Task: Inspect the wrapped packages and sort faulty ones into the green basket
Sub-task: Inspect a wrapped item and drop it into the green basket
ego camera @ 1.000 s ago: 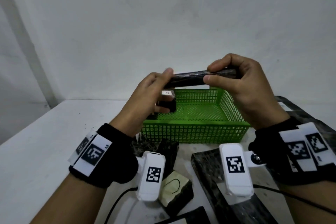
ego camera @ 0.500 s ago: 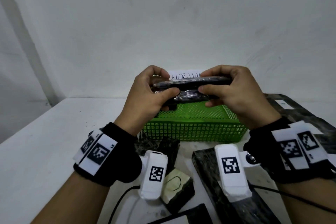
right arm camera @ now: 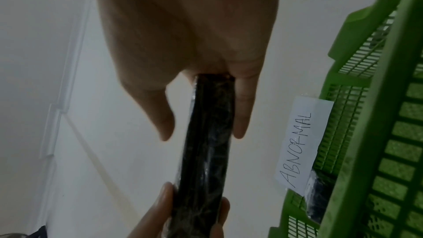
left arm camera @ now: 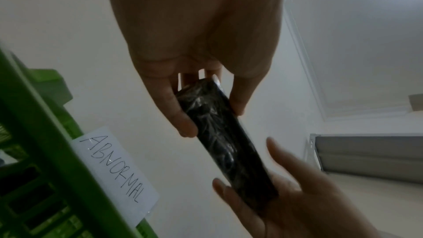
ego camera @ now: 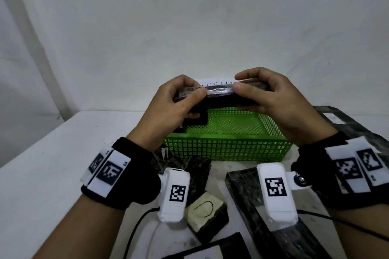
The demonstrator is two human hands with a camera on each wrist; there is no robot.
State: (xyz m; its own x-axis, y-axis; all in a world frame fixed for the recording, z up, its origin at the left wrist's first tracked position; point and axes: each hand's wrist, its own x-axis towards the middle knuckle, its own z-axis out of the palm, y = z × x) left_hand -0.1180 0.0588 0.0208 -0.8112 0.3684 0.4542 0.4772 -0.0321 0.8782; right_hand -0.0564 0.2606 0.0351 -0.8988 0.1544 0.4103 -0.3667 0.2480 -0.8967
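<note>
Both hands hold one long black package wrapped in clear film, level above the back of the green basket. My left hand grips its left end, thumb on the near side. My right hand pinches the right end. In the left wrist view the package runs from my left hand's fingers down to the right hand. The right wrist view shows the package edge-on. A white ABNORMAL label is taped to the basket's far rim. A small black package lies inside the basket at the left.
Several black wrapped packages lie on the white table in front of the basket: a long flat one at the right, a small one with a pale torn patch in the middle, another at the far right. A wall stands close behind.
The package came down from higher up and was turned about its long axis. My left hand went from touching its end with fingertips to gripping it. The label came into sight behind it.
</note>
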